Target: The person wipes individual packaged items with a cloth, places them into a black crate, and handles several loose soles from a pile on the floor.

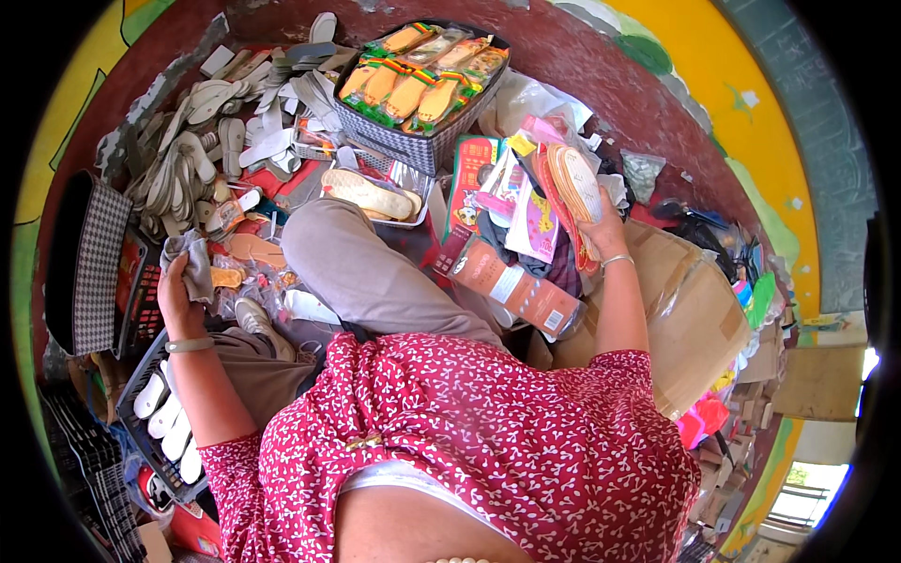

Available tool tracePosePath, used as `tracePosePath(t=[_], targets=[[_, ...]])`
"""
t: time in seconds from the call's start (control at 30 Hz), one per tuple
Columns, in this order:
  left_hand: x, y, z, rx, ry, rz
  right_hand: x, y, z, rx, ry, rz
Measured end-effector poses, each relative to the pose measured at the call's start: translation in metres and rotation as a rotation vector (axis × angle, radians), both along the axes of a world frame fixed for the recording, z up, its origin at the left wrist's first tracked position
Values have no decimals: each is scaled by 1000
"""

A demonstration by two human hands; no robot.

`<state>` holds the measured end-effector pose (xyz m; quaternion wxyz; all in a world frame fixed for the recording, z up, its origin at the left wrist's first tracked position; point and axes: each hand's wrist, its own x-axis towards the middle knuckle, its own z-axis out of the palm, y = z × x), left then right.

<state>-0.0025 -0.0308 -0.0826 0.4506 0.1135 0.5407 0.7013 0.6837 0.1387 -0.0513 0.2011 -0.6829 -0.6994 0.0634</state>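
My left hand (pixel 175 298) is closed around a crumpled grey cloth (pixel 194 266), out to the left beyond my knee. Held up on the right, a stack of shoe insoles (pixel 570 192) with red edges and a pale patterned top is gripped along its side by my right hand (pixel 604 230). Just left of the stack lie a white and yellow printed package (pixel 533 225) and a brown printed box (pixel 511 284). Beside my left hand, an orange-tan insole (pixel 255 250) rests among clear plastic wrappers.
A large heap of grey insoles (pixel 192 155) fills the far left. A woven basket (pixel 389 141) at the back holds several packaged insoles. Cream insoles (pixel 366 193) sit in a white tray. A cardboard box (pixel 685 314) stands right; a dark crate (pixel 141 436) with white insoles, lower left.
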Motion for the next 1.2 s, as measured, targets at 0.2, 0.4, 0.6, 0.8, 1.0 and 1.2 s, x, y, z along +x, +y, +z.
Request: tracePosePath(t=[0.2,0.4,0.6,0.8,1.0,1.2], targets=[[-4,-1,-5,2,19,-13,25,1,4,-141,667,-45],[5,-2,4,11,23,6,28,-14,34,-273,1391,-109],[2,-1,1,16,13,-12,29,-23,28,-227,1651,36],[1,-2,1,2,16,-5,-6,-34,42,-159,1727,171],[-2,-1,-2,33,9,-22,-12,-20,40,-179,1581,174],[-6,-1,-8,39,20,-26,-24,-10,47,-200,1308,70]])
